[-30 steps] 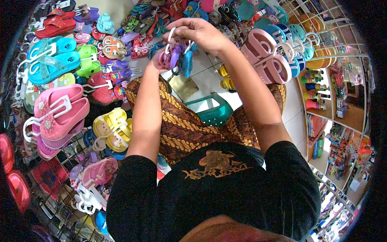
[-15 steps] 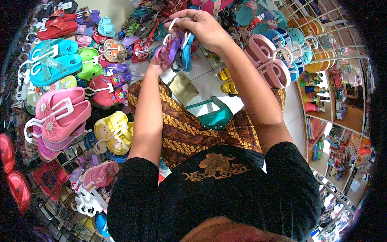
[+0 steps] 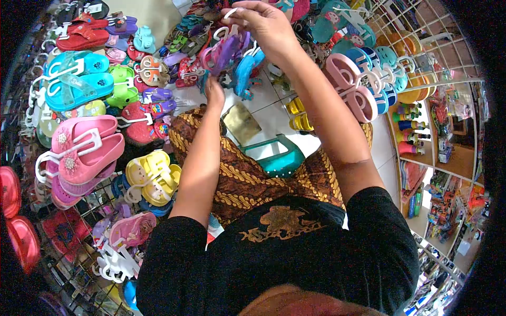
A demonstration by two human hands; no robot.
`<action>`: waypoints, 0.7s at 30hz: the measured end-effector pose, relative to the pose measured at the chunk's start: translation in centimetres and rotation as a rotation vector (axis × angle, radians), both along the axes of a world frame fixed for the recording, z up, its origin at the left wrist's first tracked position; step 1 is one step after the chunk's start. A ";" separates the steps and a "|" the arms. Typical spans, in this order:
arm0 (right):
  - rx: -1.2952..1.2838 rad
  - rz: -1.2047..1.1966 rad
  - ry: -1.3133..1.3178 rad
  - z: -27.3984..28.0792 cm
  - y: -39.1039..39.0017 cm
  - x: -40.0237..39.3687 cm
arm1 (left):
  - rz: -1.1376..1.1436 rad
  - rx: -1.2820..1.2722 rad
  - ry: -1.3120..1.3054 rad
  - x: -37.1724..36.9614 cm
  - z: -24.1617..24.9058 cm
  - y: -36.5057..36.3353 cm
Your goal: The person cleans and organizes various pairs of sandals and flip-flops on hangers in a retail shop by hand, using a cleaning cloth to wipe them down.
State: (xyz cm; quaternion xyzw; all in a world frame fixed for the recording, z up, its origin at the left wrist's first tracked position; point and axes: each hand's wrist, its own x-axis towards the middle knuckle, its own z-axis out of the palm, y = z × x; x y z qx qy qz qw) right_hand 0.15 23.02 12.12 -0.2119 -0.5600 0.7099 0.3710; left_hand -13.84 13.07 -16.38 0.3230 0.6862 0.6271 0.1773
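Observation:
My right hand [image 3: 269, 29] is raised at the top centre, its fingers pinched round a white plastic hanger hook [image 3: 230, 13]. Below it hang pink and purple sandals [image 3: 224, 52], and beside them blue sandals [image 3: 246, 71] on a hanger of their own. From underneath, my left hand [image 3: 214, 95] meets the lower end of the pink and purple sandals and appears to grip them; its fingers are mostly hidden.
Pink shoes [image 3: 87, 142], turquoise slippers [image 3: 79, 81] and yellow clogs [image 3: 153, 178] hang on the left rack. Pale pink clogs [image 3: 350, 87] hang at right before a wire grid. A green plastic stool [image 3: 282, 155] stands between my knees on the tiled floor.
Both hands have moved up and slightly right. The pink and purple sandals rose with them, and the blue sandals now hang farther apart from them.

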 end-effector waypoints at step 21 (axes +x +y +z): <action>-0.028 -0.059 0.087 -1.1 -0.8 -1.4 | 0.129 -0.192 0.710 6.3 10.1 0.9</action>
